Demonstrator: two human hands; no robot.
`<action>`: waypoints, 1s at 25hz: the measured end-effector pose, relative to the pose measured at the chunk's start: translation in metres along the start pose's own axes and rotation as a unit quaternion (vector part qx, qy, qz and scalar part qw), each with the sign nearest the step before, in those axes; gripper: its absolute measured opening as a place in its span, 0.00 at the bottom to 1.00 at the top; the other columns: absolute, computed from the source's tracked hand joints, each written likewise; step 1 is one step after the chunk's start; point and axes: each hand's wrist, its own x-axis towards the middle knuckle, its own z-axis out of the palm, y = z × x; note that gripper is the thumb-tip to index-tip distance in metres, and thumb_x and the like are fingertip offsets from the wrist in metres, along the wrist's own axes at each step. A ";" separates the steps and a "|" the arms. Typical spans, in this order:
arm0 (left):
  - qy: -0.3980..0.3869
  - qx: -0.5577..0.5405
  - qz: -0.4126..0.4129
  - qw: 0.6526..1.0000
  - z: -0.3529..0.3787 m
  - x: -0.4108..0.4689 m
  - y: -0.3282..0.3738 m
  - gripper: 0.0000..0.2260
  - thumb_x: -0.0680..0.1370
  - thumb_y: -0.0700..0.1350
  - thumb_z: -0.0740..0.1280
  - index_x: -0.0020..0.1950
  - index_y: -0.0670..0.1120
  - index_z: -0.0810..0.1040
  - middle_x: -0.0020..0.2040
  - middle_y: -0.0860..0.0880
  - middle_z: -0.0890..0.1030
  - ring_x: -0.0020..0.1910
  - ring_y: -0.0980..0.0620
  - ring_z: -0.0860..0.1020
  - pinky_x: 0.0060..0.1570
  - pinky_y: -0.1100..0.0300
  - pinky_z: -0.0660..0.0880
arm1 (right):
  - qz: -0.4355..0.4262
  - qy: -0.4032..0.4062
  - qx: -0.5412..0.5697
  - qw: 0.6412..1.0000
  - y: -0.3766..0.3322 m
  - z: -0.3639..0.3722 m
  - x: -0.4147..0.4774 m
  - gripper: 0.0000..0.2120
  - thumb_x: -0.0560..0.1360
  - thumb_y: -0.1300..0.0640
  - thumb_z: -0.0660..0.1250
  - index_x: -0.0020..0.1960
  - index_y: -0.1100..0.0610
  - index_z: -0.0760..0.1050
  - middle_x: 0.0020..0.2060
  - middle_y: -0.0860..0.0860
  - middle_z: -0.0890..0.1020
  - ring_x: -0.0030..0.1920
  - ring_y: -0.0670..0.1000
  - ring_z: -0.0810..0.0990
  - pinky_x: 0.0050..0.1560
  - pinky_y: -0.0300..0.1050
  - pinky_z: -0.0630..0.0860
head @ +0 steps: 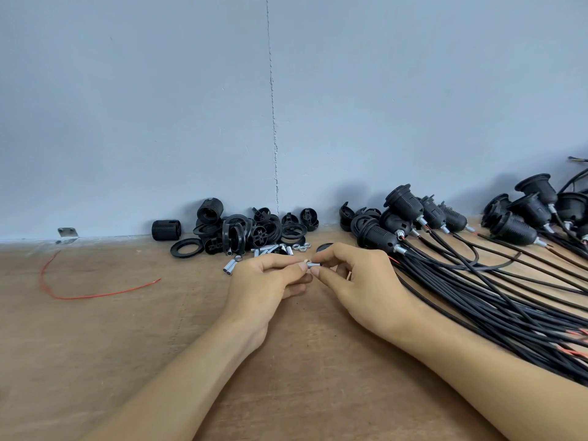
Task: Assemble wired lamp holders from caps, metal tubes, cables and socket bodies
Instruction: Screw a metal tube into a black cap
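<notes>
Both hands meet at the middle of the wooden table. My right hand [353, 278] pinches a short silver metal tube [313, 265] between thumb and forefinger. My left hand [270, 281] pinches a small nut [306, 261] at the tube's left end. Behind the hands lies a pile of black caps, rings and socket bodies [251, 232], with loose metal tubes and nuts [273, 249] in front of it. Two more tubes [229, 267] lie left of my left hand. Assembled black lamp holders [404, 218] with black cables [496, 300] fill the right side.
A loose red wire [92, 294] curls on the table [127, 345] at the left. A metal bracket [67, 234] sits at the foot of the grey-blue wall. A threaded black socket sleeve [166, 230] lies apart from the pile, on its left.
</notes>
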 end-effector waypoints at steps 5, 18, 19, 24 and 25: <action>-0.005 -0.045 -0.019 0.999 0.002 0.000 -0.001 0.02 0.75 0.33 0.74 0.45 0.37 0.86 0.44 0.40 0.87 0.46 0.46 0.87 0.42 0.60 0.83 | 0.009 0.027 0.018 0.999 0.000 0.002 0.000 0.08 0.75 0.57 0.74 0.46 0.44 0.82 0.35 0.40 0.84 0.32 0.41 0.76 0.37 0.29 0.70; -0.031 -0.052 0.019 0.998 0.002 0.002 -0.005 0.09 0.76 0.35 0.73 0.56 0.41 0.85 0.49 0.44 0.88 0.51 0.49 0.86 0.49 0.58 0.83 | 0.188 -0.032 0.283 0.940 -0.001 0.002 0.006 0.04 0.79 0.57 0.71 0.49 0.58 0.82 0.39 0.54 0.86 0.25 0.45 0.73 0.27 0.39 0.70; -0.035 -0.055 0.017 0.998 0.002 0.002 -0.005 0.09 0.76 0.36 0.73 0.56 0.41 0.85 0.49 0.43 0.88 0.50 0.48 0.87 0.48 0.58 0.83 | 0.186 -0.032 0.283 0.940 -0.001 0.002 0.006 0.04 0.79 0.57 0.70 0.49 0.58 0.81 0.39 0.54 0.86 0.26 0.45 0.73 0.27 0.38 0.71; -0.045 -0.055 -0.003 0.997 0.002 0.003 -0.005 0.06 0.78 0.39 0.71 0.52 0.40 0.86 0.47 0.39 0.87 0.48 0.43 0.87 0.42 0.60 0.82 | 0.165 -0.027 0.295 0.941 0.001 0.003 0.008 0.03 0.78 0.60 0.71 0.50 0.60 0.81 0.36 0.52 0.85 0.28 0.45 0.74 0.31 0.37 0.73; -0.045 -0.056 -0.002 0.997 0.002 0.003 -0.006 0.06 0.78 0.39 0.71 0.52 0.40 0.86 0.47 0.39 0.87 0.49 0.43 0.87 0.42 0.61 0.82 | 0.165 -0.030 0.297 0.940 0.001 0.003 0.008 0.03 0.78 0.60 0.71 0.50 0.60 0.81 0.35 0.52 0.85 0.28 0.45 0.75 0.31 0.38 0.73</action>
